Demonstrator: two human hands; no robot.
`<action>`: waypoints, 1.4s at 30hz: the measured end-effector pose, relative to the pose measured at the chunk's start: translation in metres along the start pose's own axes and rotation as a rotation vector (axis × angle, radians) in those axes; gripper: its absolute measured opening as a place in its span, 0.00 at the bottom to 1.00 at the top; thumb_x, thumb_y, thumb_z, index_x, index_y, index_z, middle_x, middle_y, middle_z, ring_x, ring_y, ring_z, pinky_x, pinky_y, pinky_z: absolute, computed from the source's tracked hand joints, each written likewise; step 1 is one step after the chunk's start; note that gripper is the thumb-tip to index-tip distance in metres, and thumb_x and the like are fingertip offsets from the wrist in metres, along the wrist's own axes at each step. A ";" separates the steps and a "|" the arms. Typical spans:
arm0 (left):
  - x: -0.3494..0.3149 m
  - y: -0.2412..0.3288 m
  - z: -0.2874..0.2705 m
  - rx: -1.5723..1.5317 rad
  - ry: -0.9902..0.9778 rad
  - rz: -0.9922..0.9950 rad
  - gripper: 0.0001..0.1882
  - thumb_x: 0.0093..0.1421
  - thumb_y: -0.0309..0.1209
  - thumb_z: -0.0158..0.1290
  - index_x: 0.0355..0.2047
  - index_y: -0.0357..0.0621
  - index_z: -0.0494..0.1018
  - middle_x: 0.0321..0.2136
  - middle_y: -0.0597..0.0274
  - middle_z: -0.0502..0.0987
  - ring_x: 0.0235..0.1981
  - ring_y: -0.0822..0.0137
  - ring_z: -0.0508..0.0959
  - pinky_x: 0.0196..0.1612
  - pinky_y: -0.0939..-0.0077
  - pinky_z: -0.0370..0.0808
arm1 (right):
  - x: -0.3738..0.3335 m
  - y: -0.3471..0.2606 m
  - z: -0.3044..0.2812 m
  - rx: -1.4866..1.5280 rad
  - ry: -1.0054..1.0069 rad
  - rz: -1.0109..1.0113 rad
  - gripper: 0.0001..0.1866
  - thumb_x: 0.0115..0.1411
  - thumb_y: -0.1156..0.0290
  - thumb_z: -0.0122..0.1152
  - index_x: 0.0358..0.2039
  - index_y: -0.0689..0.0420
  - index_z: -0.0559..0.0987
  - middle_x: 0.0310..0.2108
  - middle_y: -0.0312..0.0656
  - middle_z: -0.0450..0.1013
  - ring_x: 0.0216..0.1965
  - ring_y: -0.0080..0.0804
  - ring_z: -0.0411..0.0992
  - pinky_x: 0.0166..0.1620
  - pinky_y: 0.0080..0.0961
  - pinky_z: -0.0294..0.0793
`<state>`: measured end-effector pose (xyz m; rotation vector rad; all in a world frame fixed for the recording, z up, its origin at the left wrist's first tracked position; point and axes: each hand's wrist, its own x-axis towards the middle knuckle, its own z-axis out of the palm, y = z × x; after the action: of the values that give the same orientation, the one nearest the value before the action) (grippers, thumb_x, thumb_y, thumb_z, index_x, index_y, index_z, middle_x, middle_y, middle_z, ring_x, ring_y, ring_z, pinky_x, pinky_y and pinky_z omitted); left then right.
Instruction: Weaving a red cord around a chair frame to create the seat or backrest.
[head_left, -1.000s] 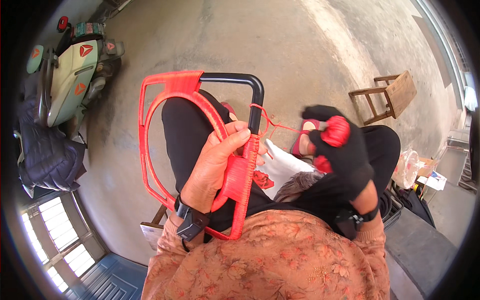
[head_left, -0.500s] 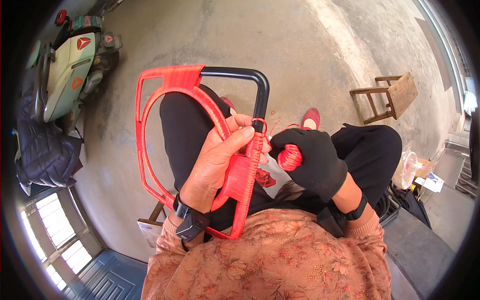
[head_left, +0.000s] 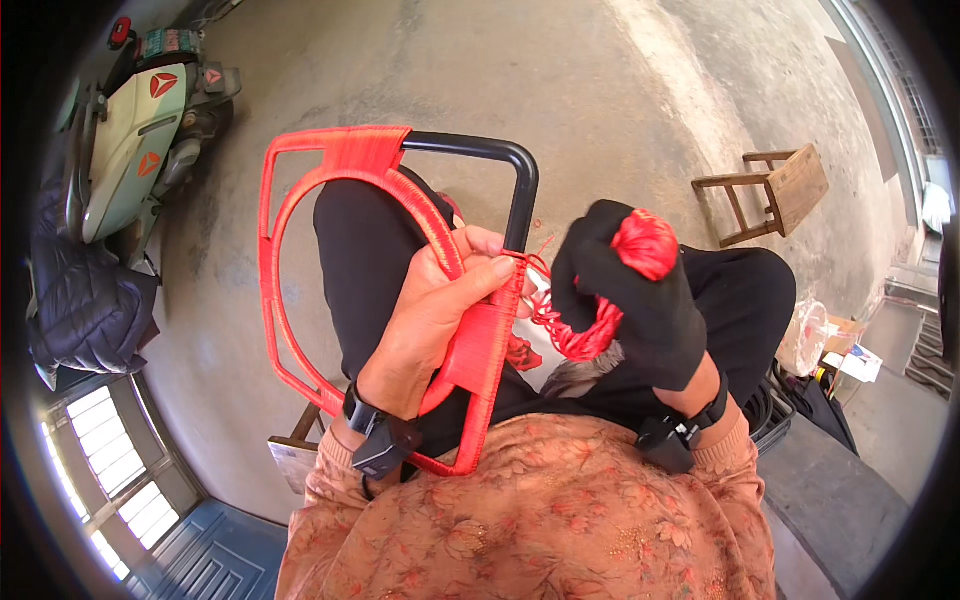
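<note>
A frame (head_left: 365,150) of tube lies across my lap, a squared outline with a ring inside, mostly wrapped in red cord. Its far right corner shows bare black tube (head_left: 523,180). Bare-skinned, my left hand (head_left: 440,300) grips the wrapped right side, thumb pressed beside the last turns of cord. To its right, my right hand (head_left: 640,310) wears a black glove and is closed around a bundle of red cord (head_left: 645,243). Part of the bundle bulges above the fist and loops hang below it. Loose strands run from the bundle to the wrapped edge.
A small wooden stool (head_left: 775,195) stands on the concrete floor to the right. At the far left is a pale green scooter (head_left: 135,150) with a dark quilted cover (head_left: 90,315). A blue panelled door (head_left: 215,550) fills the lower left. Boxes and bags sit beyond my right knee.
My right hand has turned over and lifted slightly to the right, so the cord bundle now shows above the fist with loops below. My left hand keeps its grip on the frame.
</note>
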<state>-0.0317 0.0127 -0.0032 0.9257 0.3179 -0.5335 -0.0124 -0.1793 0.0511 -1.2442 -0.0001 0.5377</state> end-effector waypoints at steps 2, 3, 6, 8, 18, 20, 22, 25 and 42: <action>0.003 -0.002 0.002 0.028 0.029 0.017 0.09 0.61 0.26 0.53 0.40 0.39 0.68 0.28 0.52 0.79 0.25 0.66 0.80 0.26 0.72 0.79 | -0.002 -0.001 0.013 -0.153 -0.047 -0.038 0.08 0.59 0.71 0.53 0.26 0.60 0.69 0.23 0.39 0.69 0.21 0.22 0.67 0.25 0.19 0.65; 0.005 -0.003 0.004 0.039 0.021 0.062 0.07 0.61 0.27 0.53 0.38 0.39 0.68 0.27 0.53 0.79 0.23 0.66 0.80 0.25 0.72 0.79 | -0.003 -0.001 0.015 -0.306 -0.102 -0.077 0.09 0.59 0.70 0.54 0.25 0.59 0.68 0.22 0.39 0.69 0.21 0.21 0.66 0.24 0.19 0.64; 0.003 -0.001 0.004 -0.031 0.001 0.041 0.06 0.62 0.29 0.52 0.35 0.39 0.68 0.26 0.54 0.78 0.22 0.66 0.79 0.24 0.74 0.78 | -0.005 0.003 0.006 -0.087 0.029 -0.016 0.09 0.59 0.68 0.56 0.27 0.61 0.72 0.22 0.37 0.69 0.20 0.20 0.65 0.26 0.19 0.65; 0.000 0.001 0.004 -0.070 0.000 -0.004 0.08 0.62 0.33 0.52 0.30 0.44 0.68 0.24 0.55 0.77 0.21 0.66 0.79 0.24 0.72 0.79 | -0.001 0.010 -0.012 -0.091 0.207 -0.170 0.09 0.59 0.68 0.54 0.29 0.62 0.75 0.24 0.37 0.71 0.22 0.20 0.68 0.27 0.20 0.67; 0.003 -0.003 0.000 -0.074 0.112 0.027 0.09 0.62 0.33 0.51 0.38 0.40 0.69 0.33 0.54 0.78 0.30 0.65 0.80 0.36 0.72 0.78 | -0.047 0.034 -0.040 -0.278 -0.183 0.214 0.26 0.60 0.57 0.58 0.51 0.62 0.70 0.39 0.43 0.76 0.37 0.33 0.74 0.43 0.27 0.72; 0.007 -0.004 -0.002 -0.079 0.052 0.054 0.16 0.63 0.37 0.49 0.46 0.39 0.68 0.41 0.52 0.75 0.41 0.65 0.77 0.44 0.71 0.75 | -0.041 0.051 -0.030 -0.595 -0.468 0.216 0.27 0.57 0.55 0.61 0.49 0.63 0.72 0.38 0.42 0.76 0.37 0.32 0.74 0.43 0.26 0.71; 0.009 -0.007 -0.004 -0.055 0.053 0.094 0.18 0.63 0.39 0.48 0.47 0.38 0.67 0.43 0.52 0.74 0.43 0.66 0.76 0.45 0.71 0.74 | -0.026 0.071 -0.021 -0.716 -0.588 0.104 0.24 0.57 0.57 0.62 0.46 0.63 0.73 0.36 0.40 0.76 0.37 0.28 0.73 0.42 0.25 0.71; 0.010 -0.008 -0.005 0.000 0.101 0.148 0.21 0.62 0.39 0.50 0.50 0.37 0.66 0.45 0.54 0.72 0.47 0.67 0.73 0.48 0.71 0.72 | 0.000 0.098 -0.006 -0.229 -0.175 0.258 0.21 0.58 0.62 0.61 0.46 0.63 0.73 0.36 0.39 0.76 0.39 0.27 0.73 0.43 0.24 0.71; 0.007 -0.003 -0.004 -0.058 0.072 -0.018 0.17 0.59 0.26 0.51 0.49 0.39 0.68 0.34 0.58 0.78 0.32 0.68 0.80 0.33 0.74 0.80 | 0.059 0.065 -0.012 -0.032 0.089 -0.324 0.26 0.59 0.79 0.57 0.58 0.60 0.64 0.52 0.46 0.68 0.51 0.31 0.68 0.52 0.26 0.70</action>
<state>-0.0277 0.0126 -0.0106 0.8876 0.4048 -0.5055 0.0175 -0.1539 -0.0279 -1.2678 -0.1338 0.2021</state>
